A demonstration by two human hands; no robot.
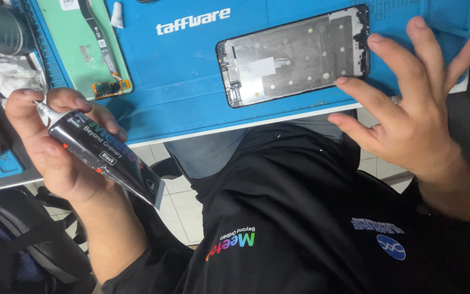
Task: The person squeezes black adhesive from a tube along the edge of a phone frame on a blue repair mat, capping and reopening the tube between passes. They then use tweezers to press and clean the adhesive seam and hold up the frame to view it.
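The left hand (55, 147) sits at about 9 o'clock in the view, and its fingers (96, 117) are wrapped tight around a black glue tube (101, 155). The tube has a thin silver tip (43, 110) that points up toward 11 o'clock, and its flat end hangs down toward 5 o'clock, off the edge of the bench (202, 130). The right hand (414, 117) is at about 3 o'clock. Its fingers (395, 60) are spread wide open and hold nothing. The tips of two of them sit at the right edge of a phone frame (295, 57), but it is hard to tell if they touch it or float just over it. The phone frame is a flat grey and silver piece with a black rim, and it lies at about 1 o'clock on a blue mat (186, 71) that covers the bench. At about 11 o'clock a green phone screen part (80, 43) with a black ribbon strip lies on the same mat, well apart from the frame. A small white cap (117, 15) lies just to the right of it, near the top. The person wears a black shirt (300, 218) with bright letters on it, at 6 o'clock. A dark bag (12, 245) sits on the tiled floor (183, 212) at 7 o'clock.
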